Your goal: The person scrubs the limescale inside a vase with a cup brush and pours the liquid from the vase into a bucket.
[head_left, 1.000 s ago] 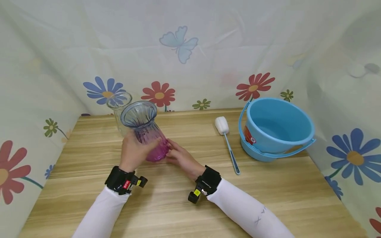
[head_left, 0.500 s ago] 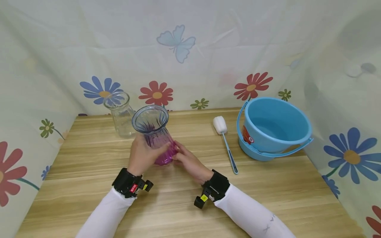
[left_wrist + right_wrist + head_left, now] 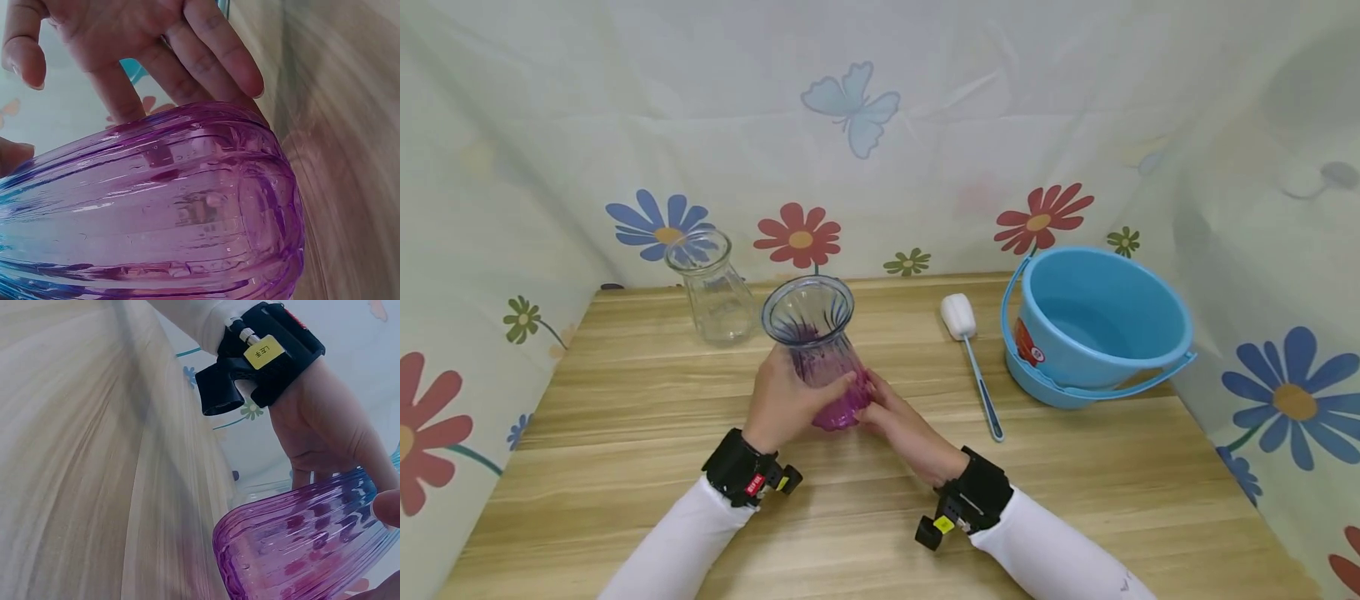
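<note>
A ribbed glass vase [image 3: 831,379], bluish at its wide rim and purple at its base, leans in front of the person in the head view. The left hand [image 3: 786,396] grips the vase's body from the left, with its thumb across the near side. On the lower right side, the right hand [image 3: 910,429] touches the vase. The left wrist view shows the right hand's fingers [image 3: 178,84] fairly straight against the glass and its thumb apart from it. Whether the base touches the table is hard to tell. A clear glass vase [image 3: 718,304] stands upright behind the left hand.
A white-headed bottle brush [image 3: 973,358] with a blue handle lies on the wooden table [image 3: 625,400], right of the hands. Farther right stands a light blue bucket [image 3: 1075,358] with its handle lowered. Floral curtains [image 3: 925,150] enclose the table's back and sides.
Both hands have moved right and toward the person with the purple vase, away from the clear vase, which now shows fully. The brush and bucket stay put.
</note>
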The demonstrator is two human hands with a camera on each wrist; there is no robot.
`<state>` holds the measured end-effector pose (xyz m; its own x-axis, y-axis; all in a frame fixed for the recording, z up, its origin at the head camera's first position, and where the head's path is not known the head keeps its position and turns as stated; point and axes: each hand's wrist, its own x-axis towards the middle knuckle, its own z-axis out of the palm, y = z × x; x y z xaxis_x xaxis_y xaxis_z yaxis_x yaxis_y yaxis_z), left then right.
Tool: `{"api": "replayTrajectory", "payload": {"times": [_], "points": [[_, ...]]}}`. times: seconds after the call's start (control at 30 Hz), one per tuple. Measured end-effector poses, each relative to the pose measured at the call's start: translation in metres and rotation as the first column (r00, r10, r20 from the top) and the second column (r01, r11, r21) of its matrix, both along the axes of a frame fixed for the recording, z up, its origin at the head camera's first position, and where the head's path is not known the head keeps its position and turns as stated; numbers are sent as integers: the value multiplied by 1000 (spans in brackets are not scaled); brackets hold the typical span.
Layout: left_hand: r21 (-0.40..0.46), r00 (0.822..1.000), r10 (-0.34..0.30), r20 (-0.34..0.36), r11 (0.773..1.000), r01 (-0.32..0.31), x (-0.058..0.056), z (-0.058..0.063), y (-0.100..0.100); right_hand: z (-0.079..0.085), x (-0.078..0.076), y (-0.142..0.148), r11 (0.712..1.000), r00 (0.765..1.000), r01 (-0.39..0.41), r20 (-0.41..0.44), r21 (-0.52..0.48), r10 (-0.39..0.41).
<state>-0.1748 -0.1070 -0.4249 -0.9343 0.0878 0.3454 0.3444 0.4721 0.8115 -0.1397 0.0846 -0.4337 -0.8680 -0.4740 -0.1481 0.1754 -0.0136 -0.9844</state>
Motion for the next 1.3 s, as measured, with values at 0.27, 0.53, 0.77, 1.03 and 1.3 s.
{"api": "replayTrajectory", "payload": {"times": [0.27,0.53,0.77,1.03,1.3], "points": [[-4,998,-48,-40,999,48,4,1,14,3,12,13,1000,1000,9,9,12,-9],[-12,997,-71,-41,997,71,5,-3,27,3,19,23,998,999,41,23,44,-42],[-14,993,-106,-48,994,106,7,-3,35,3,23,30,996,996,73,38,53,-75],[-23,990,-130,-46,991,129,10,-6,41,2,28,37,995,994,78,71,64,-83],[-42,989,-134,-56,990,132,12,-10,46,4,33,43,994,992,89,83,70,-95]]}}
